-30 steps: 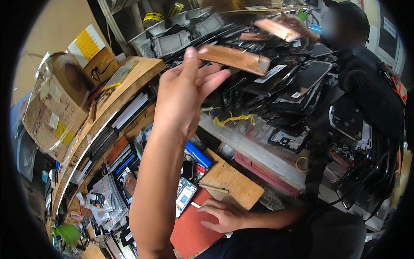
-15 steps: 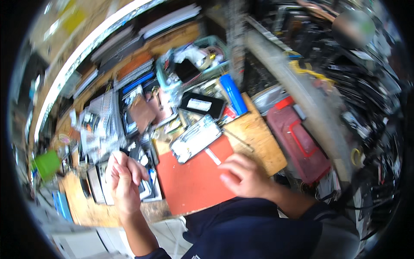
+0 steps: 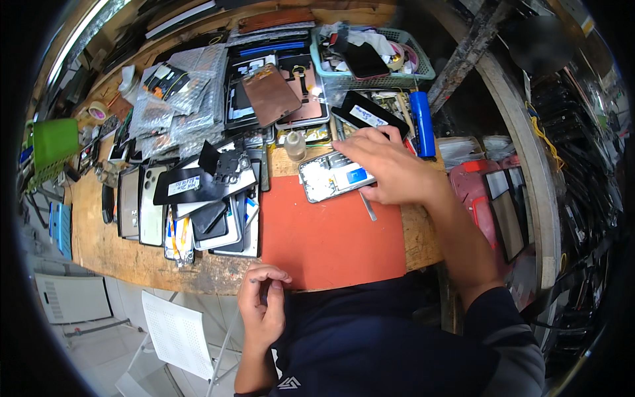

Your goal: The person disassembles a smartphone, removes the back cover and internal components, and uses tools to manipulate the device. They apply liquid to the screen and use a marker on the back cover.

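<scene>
Head view: where does the phone lie relative to the fingers of the right hand?

Its right end is under that hand, fingertips by the far edge, thumb by the near edge; the left end, insides bared, lies clear of them

Are they gripping it?

I cannot tell: they are bent and spread over that end, and the hand itself hides the contact

What is around the phone?

It is at the far edge of the red mat on the worktop. A small bottle stands just beside its left part, and a thin strip shows below the thumb

And the left hand?

Well apart from the phone, at the worktop's front edge near the mat's corner; its fingers curl toward the thumb, but how tightly they close I cannot tell
</scene>
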`<state>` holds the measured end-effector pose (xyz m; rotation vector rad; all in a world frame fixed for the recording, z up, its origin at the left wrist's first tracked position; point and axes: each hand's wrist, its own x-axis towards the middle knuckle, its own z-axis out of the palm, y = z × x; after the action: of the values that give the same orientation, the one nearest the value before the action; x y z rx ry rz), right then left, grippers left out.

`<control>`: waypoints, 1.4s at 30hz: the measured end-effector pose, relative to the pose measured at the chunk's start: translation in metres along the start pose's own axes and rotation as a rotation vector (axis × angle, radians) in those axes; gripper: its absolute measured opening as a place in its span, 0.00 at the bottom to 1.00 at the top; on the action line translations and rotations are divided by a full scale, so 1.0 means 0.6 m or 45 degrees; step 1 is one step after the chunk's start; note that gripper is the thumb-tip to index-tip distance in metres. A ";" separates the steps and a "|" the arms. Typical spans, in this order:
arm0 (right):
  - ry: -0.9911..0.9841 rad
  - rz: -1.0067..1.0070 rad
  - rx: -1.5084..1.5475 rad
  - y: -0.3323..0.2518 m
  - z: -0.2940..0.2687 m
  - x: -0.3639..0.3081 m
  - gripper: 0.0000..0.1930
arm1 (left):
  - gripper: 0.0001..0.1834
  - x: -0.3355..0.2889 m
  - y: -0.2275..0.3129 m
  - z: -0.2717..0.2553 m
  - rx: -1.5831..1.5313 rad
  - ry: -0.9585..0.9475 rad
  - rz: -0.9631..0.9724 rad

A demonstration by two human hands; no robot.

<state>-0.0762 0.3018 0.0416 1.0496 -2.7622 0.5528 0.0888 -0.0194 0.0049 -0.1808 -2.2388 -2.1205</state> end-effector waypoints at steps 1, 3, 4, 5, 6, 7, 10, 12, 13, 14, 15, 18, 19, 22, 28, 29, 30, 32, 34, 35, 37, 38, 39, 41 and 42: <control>-0.012 0.012 -0.028 -0.002 -0.004 -0.002 0.42 | 0.08 0.004 0.000 -0.002 0.039 -0.027 0.060; -0.032 0.023 -0.055 -0.020 -0.017 0.003 0.43 | 0.07 0.003 0.005 -0.005 0.026 0.030 0.049; -0.027 0.051 -0.091 -0.041 -0.025 0.001 0.44 | 0.06 0.000 0.006 -0.008 0.010 0.044 0.022; 0.016 0.110 -0.015 -0.067 -0.024 -0.007 0.43 | 0.06 -0.005 0.006 -0.009 -0.008 0.054 -0.013; 0.057 0.170 0.061 -0.096 -0.019 -0.014 0.43 | 0.05 -0.008 0.003 -0.007 -0.074 0.028 -0.098; 0.099 0.236 0.135 -0.128 -0.013 -0.026 0.42 | 0.05 -0.015 0.002 -0.002 -0.144 -0.003 -0.181; 0.227 0.448 0.240 -0.211 0.034 -0.053 0.39 | 0.07 -0.028 -0.004 0.019 -0.250 -0.107 -0.343; 0.227 0.457 0.137 -0.231 0.069 -0.058 0.38 | 0.08 -0.039 -0.007 0.028 -0.272 -0.105 -0.373; 0.239 0.443 0.085 -0.234 0.082 -0.061 0.37 | 0.07 -0.040 -0.003 0.030 -0.244 -0.051 -0.360; 0.268 0.426 0.117 -0.232 0.083 -0.063 0.34 | 0.07 -0.038 0.000 0.030 -0.222 0.007 -0.341; 0.299 0.413 0.148 -0.224 0.078 -0.062 0.30 | 0.07 -0.035 0.003 0.030 -0.198 0.061 -0.321; 0.368 0.516 0.311 -0.171 0.062 -0.088 0.17 | 0.04 -0.031 -0.008 0.010 0.321 0.072 -0.048; 0.387 0.570 0.365 -0.155 0.054 -0.100 0.13 | 0.05 -0.024 -0.004 0.010 0.476 0.061 0.080; 0.406 0.622 0.568 -0.134 0.037 -0.122 0.06 | 0.10 -0.016 -0.012 0.012 0.804 -0.071 0.357; 0.259 0.404 0.598 -0.149 0.061 -0.144 0.11 | 0.20 -0.014 -0.009 0.086 1.140 -0.322 0.584; 0.268 0.424 0.595 -0.149 0.063 -0.146 0.12 | 0.20 -0.014 -0.009 0.091 1.222 -0.355 0.625; 0.263 0.435 0.607 -0.147 0.065 -0.149 0.13 | 0.20 -0.014 -0.009 0.090 1.157 -0.362 0.636; 0.255 0.450 0.632 -0.145 0.066 -0.150 0.14 | 0.20 -0.015 -0.010 0.076 1.031 -0.372 0.660; 0.273 0.377 0.558 -0.149 0.066 -0.146 0.17 | 0.16 -0.012 -0.009 0.069 0.905 -0.320 0.656; 0.285 0.339 0.524 -0.151 0.067 -0.144 0.18 | 0.16 -0.007 -0.010 0.064 0.929 -0.285 0.660; 0.220 0.263 0.509 -0.157 0.060 -0.139 0.18 | 0.16 0.005 -0.011 0.052 0.978 -0.215 0.667; 0.186 0.224 0.501 -0.161 0.061 -0.137 0.18 | 0.14 0.010 -0.011 0.045 1.017 -0.180 0.666; 0.183 0.211 0.474 -0.162 0.063 -0.139 0.17 | 0.14 0.013 -0.011 0.039 1.041 -0.141 0.648; 0.173 0.189 0.414 -0.158 0.068 -0.151 0.15 | 0.14 0.017 -0.011 0.028 1.078 -0.062 0.610; 0.181 0.180 0.405 -0.156 0.070 -0.156 0.15 | 0.14 0.018 -0.011 0.022 1.079 -0.034 0.610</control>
<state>0.0563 0.2783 0.0064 0.8323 -2.6929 1.0707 0.0777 -0.0057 -0.0009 -0.6066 -2.5398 -0.8539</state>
